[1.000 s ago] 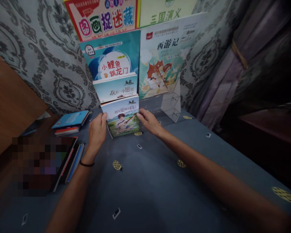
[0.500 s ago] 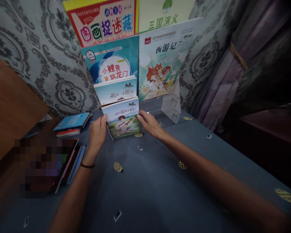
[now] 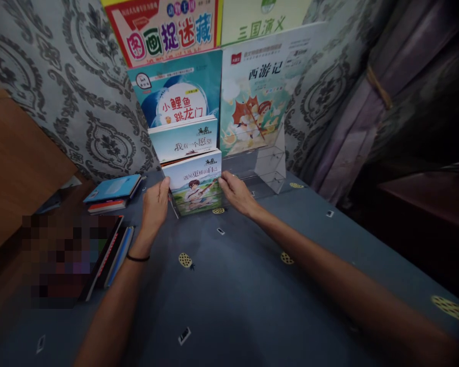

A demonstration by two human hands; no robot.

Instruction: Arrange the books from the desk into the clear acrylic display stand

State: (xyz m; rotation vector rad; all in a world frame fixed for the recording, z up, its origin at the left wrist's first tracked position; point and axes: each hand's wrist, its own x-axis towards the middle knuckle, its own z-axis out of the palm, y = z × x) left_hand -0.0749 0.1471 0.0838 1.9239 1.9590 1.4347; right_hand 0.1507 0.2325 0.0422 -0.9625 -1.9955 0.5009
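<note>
The front book [image 3: 199,191], its cover showing a drawn figure with a stringed instrument, stood at the centre of the frame, tilted slightly back, in the lowest tier of a clear display stand [image 3: 270,165]. The left hand [image 3: 156,201] held its left edge, partly closed, with the thumb at the cover's border; the right hand [image 3: 236,193] held the right edge in a similar pinch, thumb toward the front. How far the fingers of either hand reached behind the book could not be told. A dark band [image 3: 138,258] circled the left wrist.

Just above and behind, a pale blue book [image 3: 185,143] showed its upper part, and behind that rose a teal book [image 3: 176,76] with a white circle. Higher, at the top of the frame, came a red and yellow book [image 3: 168,30] and, to its right, a light green book [image 3: 263,20]. Below the green one leaned a large pale book [image 3: 258,97] with a red umbrella shape on its cover.

A dark blue cloth printed with yellow pineapples covered the table [image 3: 237,306]. At the left of the frame lay a small stack topped by a blue book [image 3: 110,188]; nearer the lower left was another pile [image 3: 117,265], partly pixelated. A tied curtain [image 3: 348,137] hung at the upper right.
</note>
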